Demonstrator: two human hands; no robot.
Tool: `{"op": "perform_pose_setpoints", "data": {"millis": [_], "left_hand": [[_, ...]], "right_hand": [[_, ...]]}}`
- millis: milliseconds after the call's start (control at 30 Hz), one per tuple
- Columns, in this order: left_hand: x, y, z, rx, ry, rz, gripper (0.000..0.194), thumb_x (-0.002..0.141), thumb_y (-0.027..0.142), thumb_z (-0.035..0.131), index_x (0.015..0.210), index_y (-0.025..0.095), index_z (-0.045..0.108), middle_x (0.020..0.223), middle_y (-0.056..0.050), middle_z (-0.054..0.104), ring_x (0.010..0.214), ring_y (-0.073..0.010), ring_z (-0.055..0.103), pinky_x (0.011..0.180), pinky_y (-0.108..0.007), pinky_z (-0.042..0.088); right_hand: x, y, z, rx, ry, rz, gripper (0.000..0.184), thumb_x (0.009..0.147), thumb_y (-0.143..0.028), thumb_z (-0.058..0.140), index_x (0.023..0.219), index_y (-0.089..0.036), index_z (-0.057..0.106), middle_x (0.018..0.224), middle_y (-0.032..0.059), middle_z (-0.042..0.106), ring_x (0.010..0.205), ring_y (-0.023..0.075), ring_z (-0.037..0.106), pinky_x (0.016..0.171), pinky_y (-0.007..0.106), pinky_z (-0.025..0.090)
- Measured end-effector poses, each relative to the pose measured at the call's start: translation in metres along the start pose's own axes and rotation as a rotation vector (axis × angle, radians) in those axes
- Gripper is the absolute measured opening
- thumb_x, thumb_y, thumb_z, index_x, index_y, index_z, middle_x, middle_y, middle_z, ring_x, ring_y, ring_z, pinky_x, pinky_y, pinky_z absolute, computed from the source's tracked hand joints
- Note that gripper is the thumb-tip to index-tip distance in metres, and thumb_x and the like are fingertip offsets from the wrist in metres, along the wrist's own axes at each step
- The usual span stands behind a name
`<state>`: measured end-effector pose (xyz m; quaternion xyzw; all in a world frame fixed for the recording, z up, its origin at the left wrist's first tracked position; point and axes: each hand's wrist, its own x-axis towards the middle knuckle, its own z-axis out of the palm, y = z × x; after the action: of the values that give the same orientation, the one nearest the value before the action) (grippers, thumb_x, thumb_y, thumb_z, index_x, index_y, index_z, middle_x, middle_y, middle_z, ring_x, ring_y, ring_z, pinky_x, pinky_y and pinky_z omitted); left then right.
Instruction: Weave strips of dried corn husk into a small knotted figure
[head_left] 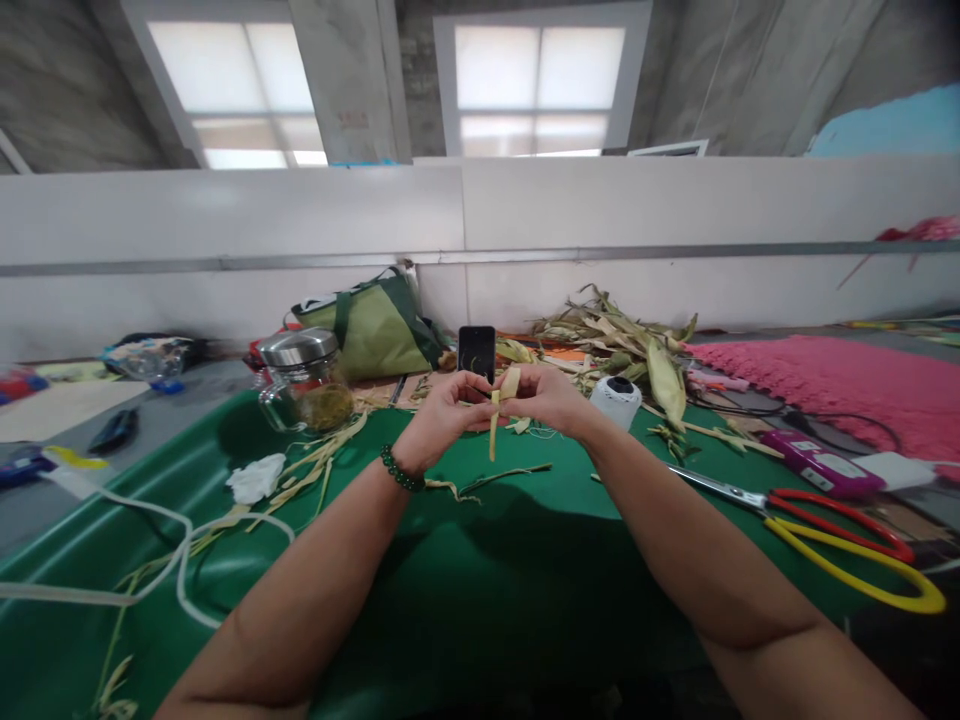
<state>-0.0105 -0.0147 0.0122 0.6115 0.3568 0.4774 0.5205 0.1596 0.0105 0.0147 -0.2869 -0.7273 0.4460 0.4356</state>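
We observe one husk strip [494,425], pale yellow with a dry, matte surface. We find its upper part broader and slanted up to the right, its lower part narrow and hanging nearly upright. We record it held up on the near side of the phone [477,347], slightly right of its centre.

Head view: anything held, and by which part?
Yes, a pale husk strip. The fingertips of both hands, left and right, pinch it around its middle; one narrow end hangs below them.
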Motion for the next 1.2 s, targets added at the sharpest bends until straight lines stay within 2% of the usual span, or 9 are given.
{"op": "perform_pose_setpoints", "data": {"millis": [133,300,567,667,767,867,1033,1200], "left_hand": [[0.000,0.000,-0.002,-0.008,-0.024,-0.027,0.037,0.055,0.025,0.083,0.078,0.014,0.056,0.069,0.003,0.063,0.064,-0.0132,0.067,0.062,-0.025,0.055],[-0.001,0.002,0.001,-0.025,-0.031,-0.039,0.035,0.054,0.027,0.083,0.073,0.015,0.056,0.065,0.003,0.063,0.064,-0.0138,0.068,0.059,-0.022,0.054],[-0.001,-0.002,0.005,-0.072,0.025,-0.029,0.034,0.055,0.031,0.082,0.066,0.014,0.054,0.062,0.002,0.064,0.066,-0.0140,0.068,0.060,-0.022,0.053],[-0.001,-0.001,0.006,-0.078,0.069,0.009,0.035,0.054,0.031,0.082,0.064,0.014,0.053,0.060,0.004,0.060,0.060,-0.0106,0.064,0.056,-0.020,0.052],[-0.002,0.002,0.007,-0.091,0.109,0.040,0.035,0.054,0.031,0.082,0.064,0.014,0.053,0.058,0.006,0.058,0.053,-0.0064,0.059,0.053,-0.018,0.050],[-0.002,0.005,0.006,-0.102,0.127,0.041,0.036,0.053,0.031,0.083,0.066,0.014,0.055,0.061,0.005,0.059,0.055,-0.0064,0.059,0.055,-0.019,0.051],[-0.001,0.006,0.004,-0.069,0.109,0.022,0.035,0.053,0.027,0.082,0.075,0.013,0.060,0.070,0.001,0.065,0.061,-0.0110,0.064,0.057,-0.022,0.053],[-0.001,0.004,0.004,-0.012,0.134,0.085,0.026,0.056,0.025,0.078,0.068,0.013,0.058,0.063,0.003,0.062,0.056,-0.0094,0.061,0.056,-0.022,0.053]], "right_hand": [[0.001,-0.001,-0.003,0.031,-0.005,-0.032,0.028,0.055,-0.026,0.076,0.070,-0.017,0.055,0.061,-0.0043,0.058,0.055,0.0099,0.055,0.052,0.023,0.046],[0.001,-0.003,-0.004,-0.010,-0.004,-0.023,0.028,0.057,-0.029,0.076,0.071,-0.017,0.054,0.062,-0.0035,0.058,0.054,0.0095,0.053,0.051,0.023,0.044],[-0.004,-0.008,0.001,0.043,-0.016,-0.026,0.020,0.058,-0.020,0.070,0.073,-0.017,0.056,0.067,-0.0036,0.059,0.060,0.0107,0.056,0.060,0.026,0.047],[-0.004,-0.009,0.001,0.089,-0.039,-0.026,0.019,0.059,-0.019,0.069,0.074,-0.017,0.058,0.069,-0.0026,0.061,0.062,0.0111,0.058,0.061,0.026,0.048],[-0.004,-0.010,0.000,0.092,-0.032,-0.063,0.022,0.059,-0.019,0.072,0.077,-0.016,0.060,0.071,-0.0023,0.061,0.063,0.0104,0.057,0.060,0.024,0.045],[-0.004,-0.011,0.000,0.081,-0.014,-0.091,0.027,0.058,-0.018,0.075,0.081,-0.016,0.061,0.072,-0.0027,0.062,0.062,0.0092,0.056,0.059,0.022,0.044],[-0.002,-0.006,-0.001,0.133,0.017,-0.037,0.030,0.063,-0.024,0.075,0.088,-0.016,0.061,0.078,0.0010,0.068,0.067,0.0123,0.063,0.065,0.026,0.049],[0.000,-0.001,-0.003,0.170,0.067,0.005,0.030,0.061,-0.028,0.076,0.086,-0.016,0.063,0.076,0.0005,0.068,0.064,0.0110,0.061,0.062,0.025,0.048]]}}
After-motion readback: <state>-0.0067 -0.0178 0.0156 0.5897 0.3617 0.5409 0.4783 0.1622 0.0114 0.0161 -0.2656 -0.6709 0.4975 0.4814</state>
